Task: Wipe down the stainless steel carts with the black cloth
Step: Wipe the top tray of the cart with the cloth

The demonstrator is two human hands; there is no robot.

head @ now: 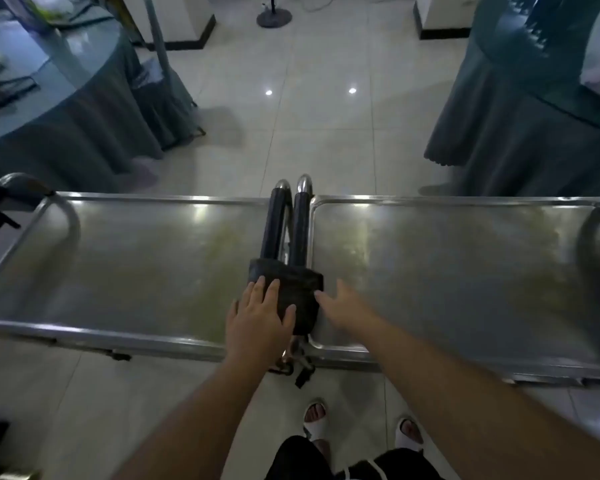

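Black cloth (pixel 300 299) draped over two cart handles (pixel 284 230) between left cart (pixel 136 258) and right cart (pixel 447 265). Left hand (pixel 258 317) flat on cloth, fingers (pixel 271 292) straight, slightly spread. Right hand (pixel 343 306) beside cloth, fingers relaxed, holding nothing.

draped round tables (pixel 84 126) (pixel 520 133) left, right | fan base (pixel 274 18) far | tiled floor (pixel 326 109) | white slippers (pixel 315 419)

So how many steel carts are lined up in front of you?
2: the left cart and the right cart, handles meeting in the middle under the black cloth. Another may sit beyond the left edge.
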